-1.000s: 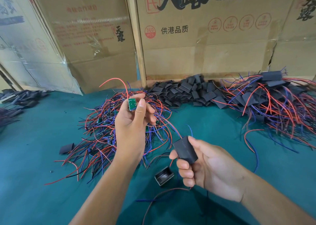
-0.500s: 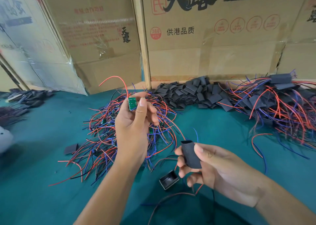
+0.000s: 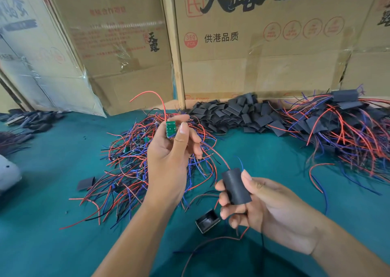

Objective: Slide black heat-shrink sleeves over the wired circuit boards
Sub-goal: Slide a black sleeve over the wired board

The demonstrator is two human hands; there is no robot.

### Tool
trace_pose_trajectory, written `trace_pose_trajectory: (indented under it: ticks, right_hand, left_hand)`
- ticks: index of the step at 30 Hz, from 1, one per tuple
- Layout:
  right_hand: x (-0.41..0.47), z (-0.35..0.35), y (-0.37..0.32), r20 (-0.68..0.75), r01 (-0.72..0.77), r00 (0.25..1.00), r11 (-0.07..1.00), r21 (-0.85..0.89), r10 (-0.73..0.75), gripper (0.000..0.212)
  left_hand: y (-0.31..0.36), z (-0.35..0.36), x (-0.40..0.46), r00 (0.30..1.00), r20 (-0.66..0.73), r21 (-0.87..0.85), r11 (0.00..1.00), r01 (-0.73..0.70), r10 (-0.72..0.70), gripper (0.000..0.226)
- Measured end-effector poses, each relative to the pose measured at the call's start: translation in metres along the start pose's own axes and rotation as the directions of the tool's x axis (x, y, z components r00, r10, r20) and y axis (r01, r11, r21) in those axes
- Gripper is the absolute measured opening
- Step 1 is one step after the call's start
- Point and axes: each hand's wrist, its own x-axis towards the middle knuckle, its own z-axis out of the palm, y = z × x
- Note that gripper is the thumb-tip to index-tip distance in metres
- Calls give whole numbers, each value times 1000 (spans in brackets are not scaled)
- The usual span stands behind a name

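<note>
My left hand (image 3: 168,160) is raised in front of me, thumb and fingers pinched on a small green circuit board (image 3: 170,128) held upright at my fingertips. A red wire (image 3: 156,96) arches up and away from its top edge, and more red and blue wires trail down past my fingers toward my other hand.

My right hand (image 3: 268,209) sits lower and nearer to me, thumb on top and fingers curled underneath a black sleeve (image 3: 236,187). The sleeve's long axis runs from my palm up and away, tilted a little toward the left hand, so its far mouth points roughly at the board. A red and a blue wire end (image 3: 240,163) show right at that far mouth; I judge they are being fed into it, though I cannot tell how far they run inside.

So the board lies up, away and to the left of the sleeve, apart from it, with slack wire between. I judge the next move is to draw sleeve and board together along that line, board narrow edge first.

Below my right fingers another sleeve (image 3: 207,221) lies open-mouthed on the green table (image 3: 42,245). Beyond my left hand is the tangle of wired boards (image 3: 130,163); beyond my right, a pile of empty sleeves (image 3: 232,113).
</note>
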Motion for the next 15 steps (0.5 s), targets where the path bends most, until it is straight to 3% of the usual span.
trace_pose_trajectory:
  ticks: [6,12,15]
  right_hand:
    - [2,-3,1,-39,20,999,999,-25,-21,53]
    - [2,-7,-4,-162,73,980,968,-242,-114,55]
    - [1,-9,-8,-239,70,957,929,-363,-165,49]
  left_hand:
    - [-5,11,-10,988,69,-79,986,145,-139,21]
    - [-12,16,-17,888,233,-76,903,424,-398,40]
    - [-16,14,-17,872,235,-2,897,442,-429,36]
